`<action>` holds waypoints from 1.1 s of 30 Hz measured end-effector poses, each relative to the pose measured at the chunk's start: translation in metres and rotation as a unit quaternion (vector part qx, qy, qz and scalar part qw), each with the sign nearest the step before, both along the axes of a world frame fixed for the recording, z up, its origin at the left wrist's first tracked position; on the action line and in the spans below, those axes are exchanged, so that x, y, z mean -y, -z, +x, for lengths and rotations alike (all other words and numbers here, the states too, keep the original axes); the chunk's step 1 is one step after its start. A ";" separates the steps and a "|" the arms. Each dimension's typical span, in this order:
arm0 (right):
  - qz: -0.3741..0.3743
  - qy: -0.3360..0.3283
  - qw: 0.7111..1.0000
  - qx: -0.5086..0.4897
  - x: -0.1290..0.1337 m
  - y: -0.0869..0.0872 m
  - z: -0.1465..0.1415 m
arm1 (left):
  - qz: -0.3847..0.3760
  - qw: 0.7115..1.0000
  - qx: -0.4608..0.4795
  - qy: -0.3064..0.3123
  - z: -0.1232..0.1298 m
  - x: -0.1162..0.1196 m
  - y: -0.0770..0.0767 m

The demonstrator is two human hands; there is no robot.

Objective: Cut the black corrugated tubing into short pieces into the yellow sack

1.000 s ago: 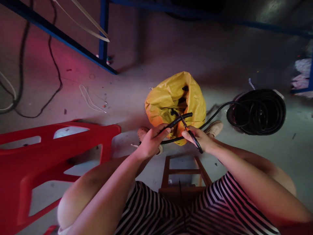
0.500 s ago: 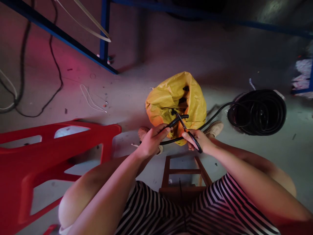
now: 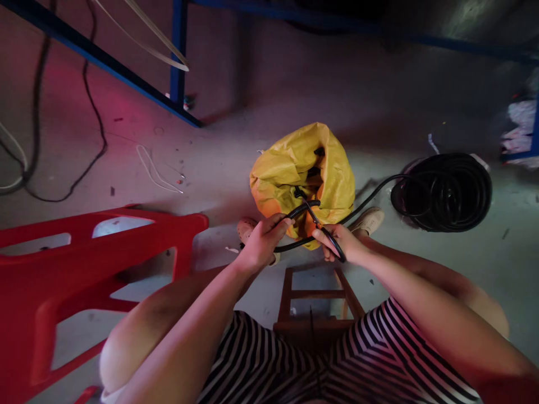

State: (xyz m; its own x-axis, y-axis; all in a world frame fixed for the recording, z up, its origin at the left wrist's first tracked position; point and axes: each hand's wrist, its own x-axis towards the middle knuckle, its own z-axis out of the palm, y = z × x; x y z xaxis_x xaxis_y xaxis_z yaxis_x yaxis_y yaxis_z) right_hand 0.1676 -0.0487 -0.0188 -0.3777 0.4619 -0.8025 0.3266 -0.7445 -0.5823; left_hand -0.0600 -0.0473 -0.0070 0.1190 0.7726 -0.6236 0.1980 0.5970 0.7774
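My left hand is closed around a black corrugated tube, whose short free end points right, past the fingers. In my right hand are scissors with black handles, their blades laid across the tube near its end. Whether the blades are fully closed I cannot tell. Both hands are over the mouth of a yellow woven bag, which has dark pieces inside. From below the left hand the tube runs right, under the right hand, to a black coil on the floor.
Red plastic stools stand at the left. A wooden stool is between my legs. Blue metal frame bars cross the far side. Dark cables and a thin white wire lie on the floor at the left.
The tube's free end has shifted slightly left and down, and the scissor blades have moved a little with it. Both hands keep their grip and nearly the same place.
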 end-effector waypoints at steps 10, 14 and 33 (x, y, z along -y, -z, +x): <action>-0.007 -0.014 1.000 -0.004 0.002 0.004 0.003 | -0.022 1.000 -0.003 -0.014 0.001 0.000 0.000; -0.008 -0.024 1.000 -0.003 0.002 0.004 0.003 | -0.034 0.999 -0.012 -0.014 0.001 0.000 0.002; 0.095 0.001 0.995 0.007 -0.011 -0.002 0.009 | -0.009 0.993 0.056 -0.107 0.011 -0.008 -0.017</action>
State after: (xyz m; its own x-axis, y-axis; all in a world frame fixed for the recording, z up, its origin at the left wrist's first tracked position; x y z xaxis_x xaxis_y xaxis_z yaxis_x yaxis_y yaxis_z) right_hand 0.1764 -0.0376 -0.0168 -0.3657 0.6065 -0.7059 0.3339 -0.6225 -0.7078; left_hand -0.0494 -0.0393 0.0097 0.0229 0.7762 -0.6300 -0.0208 0.6304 0.7760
